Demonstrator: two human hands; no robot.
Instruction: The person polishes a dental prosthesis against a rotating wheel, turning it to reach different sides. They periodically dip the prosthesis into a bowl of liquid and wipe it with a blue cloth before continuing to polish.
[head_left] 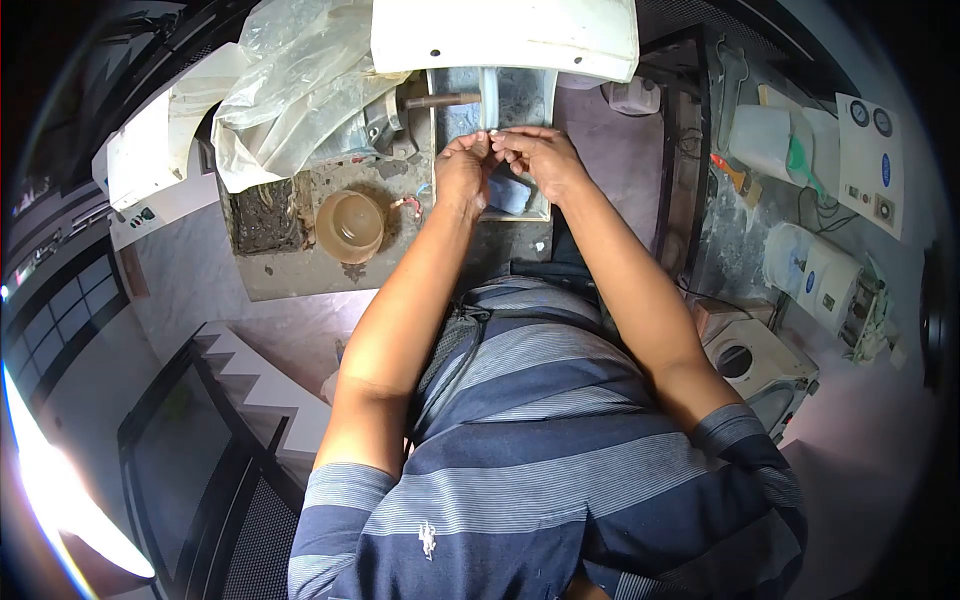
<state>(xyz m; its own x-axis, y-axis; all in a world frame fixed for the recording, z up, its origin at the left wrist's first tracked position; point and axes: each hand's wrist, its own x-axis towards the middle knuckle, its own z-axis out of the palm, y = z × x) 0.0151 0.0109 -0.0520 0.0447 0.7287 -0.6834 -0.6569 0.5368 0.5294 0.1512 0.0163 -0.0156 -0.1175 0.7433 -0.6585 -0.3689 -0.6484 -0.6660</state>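
My left hand (466,172) and my right hand (543,160) meet over a shallow tray (433,150) with a light rim, fingertips pinched close together. Between them is a tiny whitish piece, too small to make out. Behind the fingers a pale vertical bar (489,98) stands in the tray, and a brown rod (440,101) reaches toward it from the left. A light blue block (509,195) lies in the tray below my right hand. The white curved cover (505,35) overhangs the tray's far end.
Left of the tray, a round bowl (350,227) and a small red-and-white item (408,204) rest on the worn bench (290,278). Clear plastic sheeting (290,95) hangs behind. To the right are a brush (738,180), a white container (760,135) and a gauge panel (872,165).
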